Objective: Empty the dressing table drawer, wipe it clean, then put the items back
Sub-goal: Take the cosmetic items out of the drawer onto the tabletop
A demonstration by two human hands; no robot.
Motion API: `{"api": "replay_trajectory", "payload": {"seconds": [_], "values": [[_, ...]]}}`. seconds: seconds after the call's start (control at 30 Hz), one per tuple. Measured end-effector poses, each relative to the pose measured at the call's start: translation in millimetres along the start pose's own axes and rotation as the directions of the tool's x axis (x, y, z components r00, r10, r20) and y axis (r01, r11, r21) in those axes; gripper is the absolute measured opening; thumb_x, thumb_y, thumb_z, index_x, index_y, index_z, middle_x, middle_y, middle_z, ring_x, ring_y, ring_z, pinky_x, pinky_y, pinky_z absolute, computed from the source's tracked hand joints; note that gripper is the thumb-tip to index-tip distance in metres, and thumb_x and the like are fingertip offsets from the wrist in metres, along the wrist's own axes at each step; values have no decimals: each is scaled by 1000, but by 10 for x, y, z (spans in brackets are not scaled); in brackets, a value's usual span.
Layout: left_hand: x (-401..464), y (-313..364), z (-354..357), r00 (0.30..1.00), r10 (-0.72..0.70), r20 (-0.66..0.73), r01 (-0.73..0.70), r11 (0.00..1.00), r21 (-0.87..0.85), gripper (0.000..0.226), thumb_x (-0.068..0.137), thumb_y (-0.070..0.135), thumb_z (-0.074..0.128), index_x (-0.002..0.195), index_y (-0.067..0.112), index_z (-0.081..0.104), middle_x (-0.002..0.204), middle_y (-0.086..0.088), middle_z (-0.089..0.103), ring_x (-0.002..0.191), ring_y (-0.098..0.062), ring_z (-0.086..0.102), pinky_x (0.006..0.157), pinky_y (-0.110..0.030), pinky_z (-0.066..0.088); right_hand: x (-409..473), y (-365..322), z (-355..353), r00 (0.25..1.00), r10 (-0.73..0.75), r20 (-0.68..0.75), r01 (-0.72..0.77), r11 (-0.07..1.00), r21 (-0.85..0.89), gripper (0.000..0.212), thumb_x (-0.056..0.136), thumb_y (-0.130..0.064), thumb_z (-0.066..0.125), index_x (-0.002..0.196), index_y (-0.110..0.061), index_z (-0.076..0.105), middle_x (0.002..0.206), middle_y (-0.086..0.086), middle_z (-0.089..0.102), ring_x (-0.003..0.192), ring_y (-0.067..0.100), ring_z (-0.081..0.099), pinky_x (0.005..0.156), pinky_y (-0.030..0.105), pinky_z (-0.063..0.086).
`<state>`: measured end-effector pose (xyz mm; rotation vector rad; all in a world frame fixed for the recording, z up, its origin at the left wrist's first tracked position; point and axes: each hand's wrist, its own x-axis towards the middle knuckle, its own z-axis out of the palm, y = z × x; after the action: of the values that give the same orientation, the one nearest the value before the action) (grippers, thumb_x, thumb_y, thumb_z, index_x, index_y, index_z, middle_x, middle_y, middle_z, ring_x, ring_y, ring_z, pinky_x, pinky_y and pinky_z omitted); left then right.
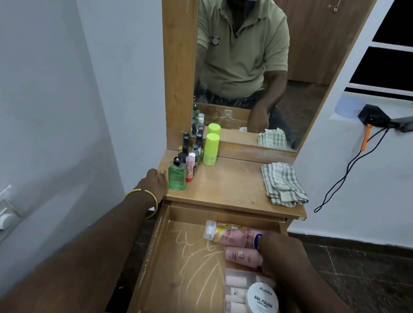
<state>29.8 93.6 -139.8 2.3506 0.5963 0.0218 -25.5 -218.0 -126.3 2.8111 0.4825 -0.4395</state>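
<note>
Head view: drawer [155,268] pulled open, partly emptied. R hand [283,254] down inside, grip curled round the small pink bottle [240,258], w/ the larger pink bottle [231,235] just beyond; both lie w/ long axis left-right, caps left. L hand [155,182] rests on tabletop [227,188] edge, fingers relaxed, near green bottle [176,177]. Cloth [282,184] lies far right.

We see a dim indoor scene under soft, even light with no hard shadows. The window [411,47] at upper right is black. The wide-angle lens bends the wall [51,81] and mirror [254,57] outward at the edges. Both forearms at the bottom look smeared; the drawer [183,272] stays fairly sharp.
</note>
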Motion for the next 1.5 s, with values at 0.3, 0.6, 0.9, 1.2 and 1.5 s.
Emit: {"api": "replay_trajectory", "payload": {"seconds": [0.3, 0.6, 0.9, 1.2, 1.5], "values": [[-24, -14, 3, 1000, -4, 13, 4, 1000, -6, 43, 105, 38, 24, 125, 4, 42, 120, -26, 59, 108, -40, 57, 87, -42, 44, 50, 198, -717, 983, -42, -180, 172, 561, 810, 19, 74, -31, 83, 84, -22, 69, 85, -2, 72, 79, 16, 70, 67, 33, 56], [3, -43, 22, 1000, 15, 2, -15, 1000, -14, 43, 105, 40, 24, 121, 5, 43, 117, -25, 60, 105, -40, 58, 84, -40, 44, 729, -34, -1303, 802, 328, -499, 457, 201, 866, 32, 79, -22, 80, 106, -24, 64, 99, -2, 69, 91, 14, 69, 73, 43, 62], [41, -74, 36, 999, 40, -4, -40, 999, -18, 41, 105, 39, 25, 118, 4, 44, 113, -25, 62, 100, -39, 59, 75, -35, 40, 1280, -130, -1268, 785, 207, -584, 446, 464, 765, 34, 91, -17, 67, 120, -27, 53, 111, -2, 61, 86, 0, 59, 72, 22, 50], [35, -67, 42, 1000, 31, 0, -31, 999, -21, 41, 105, 38, 25, 119, 5, 43, 113, -24, 61, 100, -38, 59, 75, -34, 38, 1412, -177, -1231, 769, 189, -611, 473, 476, 742, 29, 93, -12, 62, 114, -27, 47, 110, -1, 64, 89, 4, 61, 75, 31, 54], [57, -96, 46, 999, 34, 5, -33, 999, -24, 41, 105, 40, 24, 115, 5, 43, 108, -24, 62, 97, -38, 59, 74, -36, 40, 1479, -178, -1213, 732, 233, -640, 452, 537, 712, 33, 89, -12, 67, 118, -21, 53, 114, -1, 58, 92, 9, 60, 78, 33, 55]]}}
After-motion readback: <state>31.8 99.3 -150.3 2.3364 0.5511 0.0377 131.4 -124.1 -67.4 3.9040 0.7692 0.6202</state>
